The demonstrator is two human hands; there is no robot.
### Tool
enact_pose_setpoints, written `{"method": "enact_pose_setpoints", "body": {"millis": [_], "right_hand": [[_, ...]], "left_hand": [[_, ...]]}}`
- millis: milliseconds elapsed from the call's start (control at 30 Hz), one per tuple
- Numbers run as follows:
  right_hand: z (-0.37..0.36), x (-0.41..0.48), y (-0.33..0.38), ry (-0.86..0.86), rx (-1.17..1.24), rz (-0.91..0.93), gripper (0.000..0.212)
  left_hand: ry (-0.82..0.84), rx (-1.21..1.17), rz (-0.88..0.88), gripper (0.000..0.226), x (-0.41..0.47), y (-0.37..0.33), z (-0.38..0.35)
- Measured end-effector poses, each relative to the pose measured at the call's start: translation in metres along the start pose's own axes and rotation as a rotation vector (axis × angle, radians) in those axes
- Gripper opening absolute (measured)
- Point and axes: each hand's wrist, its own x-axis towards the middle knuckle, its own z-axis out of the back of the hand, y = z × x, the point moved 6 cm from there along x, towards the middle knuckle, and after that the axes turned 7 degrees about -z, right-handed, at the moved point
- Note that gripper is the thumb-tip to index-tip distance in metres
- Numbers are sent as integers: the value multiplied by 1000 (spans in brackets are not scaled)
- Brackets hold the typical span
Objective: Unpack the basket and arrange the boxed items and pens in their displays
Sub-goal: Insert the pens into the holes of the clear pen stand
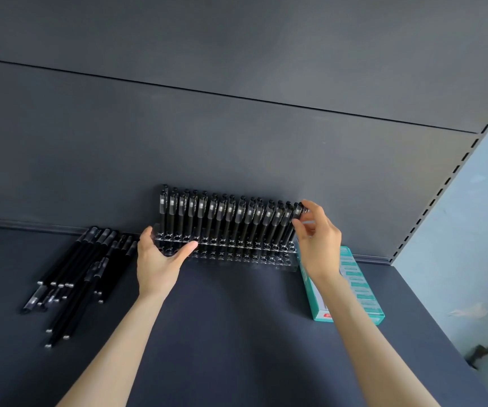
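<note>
**Both hands at the pen stand [228,254] on the shelf [236,333]**

The clear pen stand sits against the shelf's back edge, black pens [213,212] upright in its rear rows. The left hand [156,265], spread wide, clasps its left end. The right hand [319,245] pinches the rightmost pen [297,211]. Loose pens [75,277] lie back-left, and a teal box [360,292] lies near the right edge.

One pen rack [238,255], one teal box [364,293]

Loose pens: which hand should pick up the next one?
Probably left. The loose pens lie beside the left hand, which only holds the rack; the right hand pinches the end pen on the far side.
</note>
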Motion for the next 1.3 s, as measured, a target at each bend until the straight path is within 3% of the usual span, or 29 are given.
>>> {"method": "enact_pose_setpoints", "body": {"millis": [367, 700, 800, 900, 1067, 1200, 1300], "right_hand": [[-5, 1, -6, 85, -175, -29, 32], [7, -12, 0, 69, -111, -49, 39], [11, -27, 6, 34, -48, -13, 29], [-2, -45, 18, 67, 38, -9, 17], [-47, -83, 52, 257, 85, -29, 9], [-95, -117, 81, 433, 95, -57, 8], [-136, -138, 104, 496, 82, -74, 9]], "left_hand": [[20, 9, 21, 103, -2, -2, 1], [36, 17, 51, 104, -9, -13, 6], [3, 33, 32, 91, -19, -19, 17], [-22, 88, -66, 60, -33, -26, 37], [-86, 279, -205, 18, -42, -35, 88], [-164, 460, -138, 15, -34, -20, 139], [-104, 588, -35, 28, -16, 0, 168]]}}
